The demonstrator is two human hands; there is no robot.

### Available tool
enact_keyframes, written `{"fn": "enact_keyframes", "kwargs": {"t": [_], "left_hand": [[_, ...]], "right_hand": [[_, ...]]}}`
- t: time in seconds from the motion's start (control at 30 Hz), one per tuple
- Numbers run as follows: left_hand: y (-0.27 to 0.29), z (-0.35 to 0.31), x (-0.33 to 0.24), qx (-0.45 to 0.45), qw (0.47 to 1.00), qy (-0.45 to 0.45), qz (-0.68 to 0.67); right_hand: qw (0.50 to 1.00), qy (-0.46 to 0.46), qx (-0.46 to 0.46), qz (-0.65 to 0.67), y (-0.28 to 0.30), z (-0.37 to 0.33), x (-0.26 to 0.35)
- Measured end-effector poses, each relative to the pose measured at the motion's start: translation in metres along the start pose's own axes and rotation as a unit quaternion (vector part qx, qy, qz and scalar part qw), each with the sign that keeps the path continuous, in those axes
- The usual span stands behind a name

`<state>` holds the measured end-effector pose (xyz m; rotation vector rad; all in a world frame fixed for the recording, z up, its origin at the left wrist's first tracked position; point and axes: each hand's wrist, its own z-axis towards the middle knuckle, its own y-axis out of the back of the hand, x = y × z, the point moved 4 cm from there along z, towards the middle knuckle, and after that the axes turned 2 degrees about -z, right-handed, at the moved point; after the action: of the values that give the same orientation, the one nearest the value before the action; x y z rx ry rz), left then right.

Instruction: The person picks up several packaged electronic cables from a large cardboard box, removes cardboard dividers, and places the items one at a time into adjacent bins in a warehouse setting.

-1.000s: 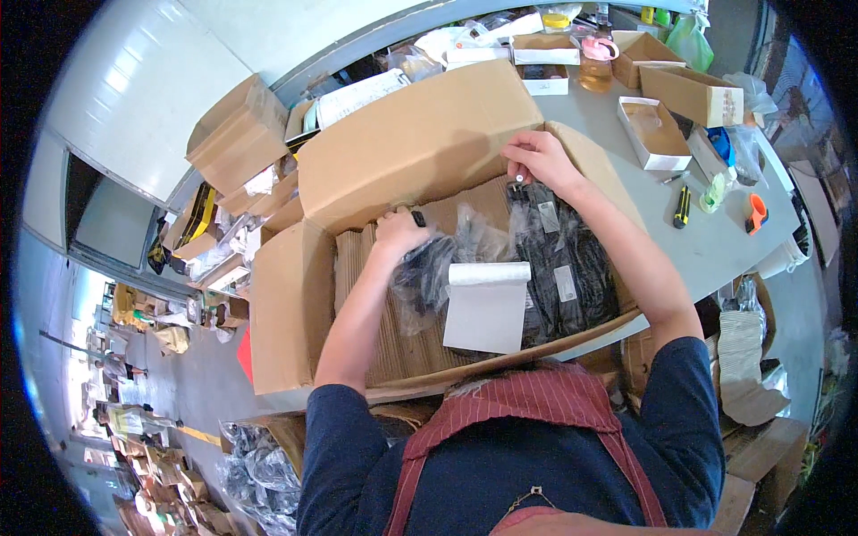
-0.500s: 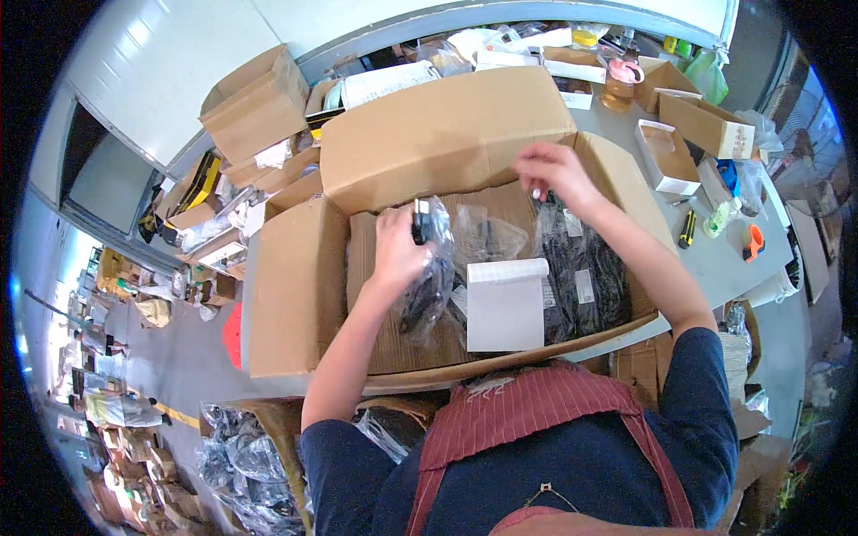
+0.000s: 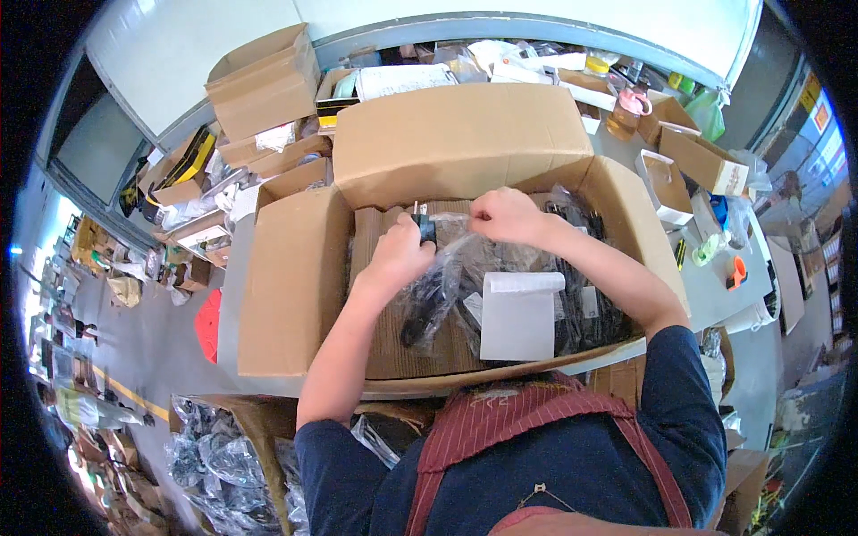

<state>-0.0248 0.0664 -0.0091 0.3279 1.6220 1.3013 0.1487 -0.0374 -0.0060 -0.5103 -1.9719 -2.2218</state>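
My left hand (image 3: 399,255) is closed around a black power cord (image 3: 418,323) in a clear plastic bag. The metal prongs of its plug (image 3: 420,211) stick up past my fingers. Between thumb and fingers, my right hand (image 3: 508,217) pinches the edge of that clear bag (image 3: 458,243), which stretches between both hands. Both hands are over an open cardboard box (image 3: 290,290) lined with corrugated sheet. Inside, more bagged black items (image 3: 585,308) lie along the right side. A white paper pad (image 3: 518,323) with a curled top sits at the near side.
Tall box flaps rise around the work area. On the grey table at right are a shallow white box (image 3: 664,186), an orange tape dispenser (image 3: 736,272) and a pink-lidded jug (image 3: 627,114). Several cartons (image 3: 264,85) crowd the back left. Bagged goods (image 3: 223,456) fill a box below.
My right hand has moved left and down from the box's far right, and now grips the bag's edge. The bag is drawn out toward it. The whole view has shifted slightly.
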Motion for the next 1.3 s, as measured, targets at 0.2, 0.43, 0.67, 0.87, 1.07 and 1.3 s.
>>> {"fn": "enact_keyframes", "kwargs": {"t": [0.2, 0.43, 0.67, 0.87, 1.07, 1.3], "left_hand": [[-0.014, 0.007, 0.017, -0.038, 0.964, -0.051, -0.257], [-0.023, 0.005, -0.006, -0.021, 0.904, -0.019, -0.427], [0.011, -0.004, -0.017, -0.102, 0.994, -0.015, -0.038], [0.005, -0.005, -0.017, -0.076, 0.982, -0.055, -0.164], [0.000, -0.007, -0.037, 0.092, 0.851, -0.028, -0.517], [-0.005, -0.004, -0.032, 0.068, 0.846, -0.052, -0.526]], "right_hand": [[0.971, -0.016, -0.066, 0.230, 0.061, -0.001, 0.013], [0.876, 0.125, -0.051, 0.464, 0.045, -0.015, 0.048], [0.868, 0.079, -0.128, 0.474, 0.023, -0.006, 0.019], [0.874, 0.124, -0.180, 0.434, 0.036, -0.012, 0.036], [0.891, 0.175, -0.227, 0.352, 0.041, -0.014, 0.045], [0.909, 0.172, -0.259, 0.277, 0.044, -0.021, 0.054]]}}
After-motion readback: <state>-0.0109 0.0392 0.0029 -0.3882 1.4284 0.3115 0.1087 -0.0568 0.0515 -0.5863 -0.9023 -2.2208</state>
